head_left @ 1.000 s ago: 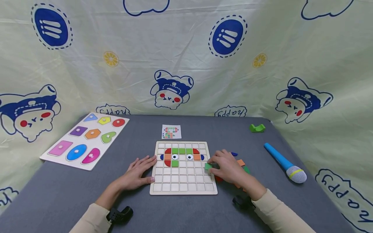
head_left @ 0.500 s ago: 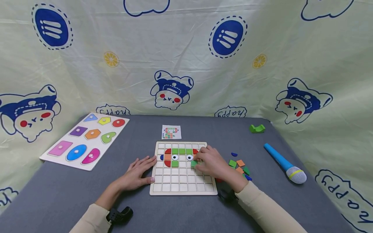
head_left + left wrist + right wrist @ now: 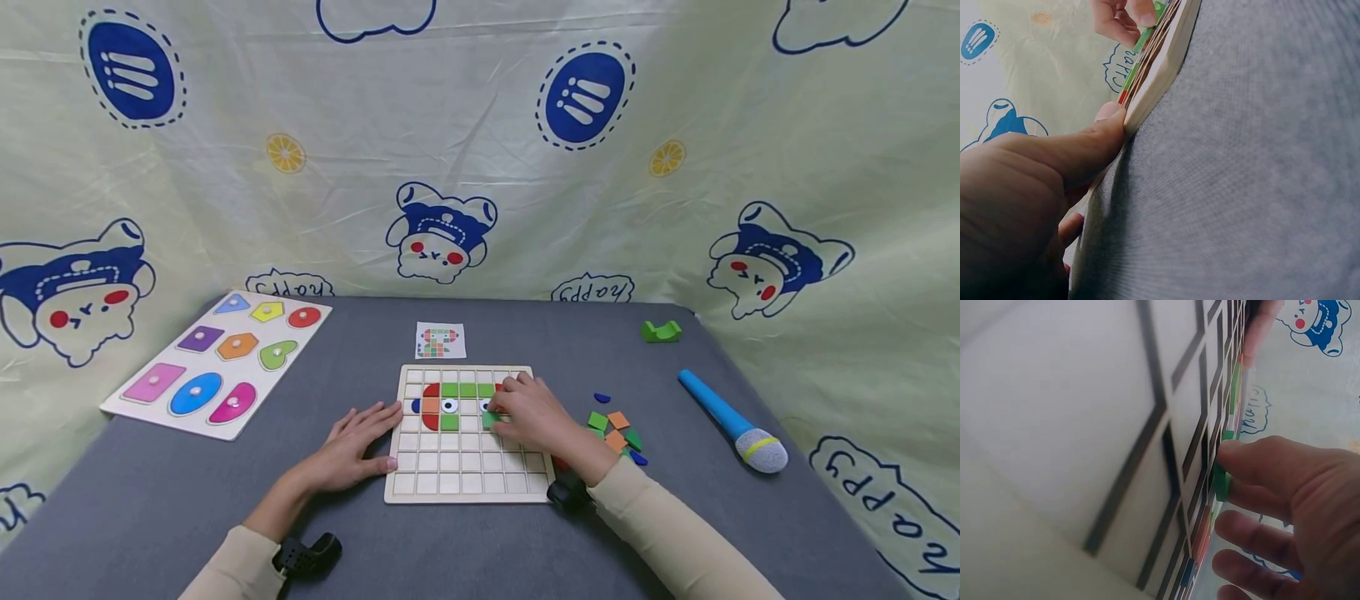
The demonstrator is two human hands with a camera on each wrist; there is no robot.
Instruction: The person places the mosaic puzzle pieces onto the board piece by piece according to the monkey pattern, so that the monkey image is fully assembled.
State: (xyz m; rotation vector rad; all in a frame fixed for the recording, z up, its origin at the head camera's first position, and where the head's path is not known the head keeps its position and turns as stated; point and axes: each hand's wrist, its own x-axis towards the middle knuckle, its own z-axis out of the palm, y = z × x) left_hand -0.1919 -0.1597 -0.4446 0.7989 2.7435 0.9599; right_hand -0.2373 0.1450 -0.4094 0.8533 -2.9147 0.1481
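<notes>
A wooden grid board (image 3: 450, 482) lies in the middle of the table, partly filled with red, green, orange, blue and eye tiles in its upper rows. My right hand (image 3: 534, 414) is over the board's right part and pinches a green square tile (image 3: 1223, 481) between thumb and finger. In the head view that tile shows just below the right eye tile (image 3: 484, 406), partly hidden by my fingers. My left hand (image 3: 358, 446) rests on the board's left edge, its fingers extended and the thumb (image 3: 1099, 140) against the rim.
Loose green, orange and blue tiles (image 3: 617, 420) lie right of the board. Behind it is a small pattern card (image 3: 440, 341). A shape puzzle (image 3: 225, 358) stands at the left. On the right are a toy microphone (image 3: 731, 421) and a green curved block (image 3: 661, 332).
My right hand has moved left from the board's right edge with the green tile, to beneath the right eye tile. The left hand has stayed in place.
</notes>
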